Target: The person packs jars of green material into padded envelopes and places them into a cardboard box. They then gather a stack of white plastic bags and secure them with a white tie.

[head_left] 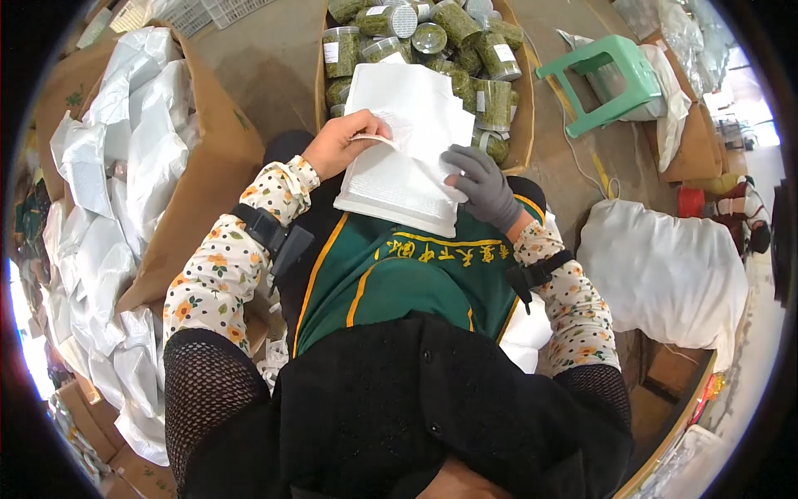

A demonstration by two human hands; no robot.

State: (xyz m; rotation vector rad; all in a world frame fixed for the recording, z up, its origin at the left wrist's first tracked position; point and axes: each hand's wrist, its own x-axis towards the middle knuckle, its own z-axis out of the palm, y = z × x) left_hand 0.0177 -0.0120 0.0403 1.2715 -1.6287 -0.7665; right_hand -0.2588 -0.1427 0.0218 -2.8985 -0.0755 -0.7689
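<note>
A small stack of white bubble bags (399, 195) lies over my lap, its far end reaching to the box of jars. My bare left hand (345, 143) pinches the edge of the top bag between thumb and fingers, lifting its opening a little. On the right side of the same bag, my right hand (484, 185) in a grey glove is closed, thumb and fingers at the bag's edge. Beneath the bags is a green apron (407, 287) with yellow lettering. Whether anything is inside the top bag cannot be seen.
Ahead, a cardboard box (525, 108) holds several clear jars (341, 51) of green dried contents. At left, a large carton (220, 125) overflows with white filled bubble bags (150, 125). A green stool (615, 79) and a stuffed white sack (665, 270) stand at right.
</note>
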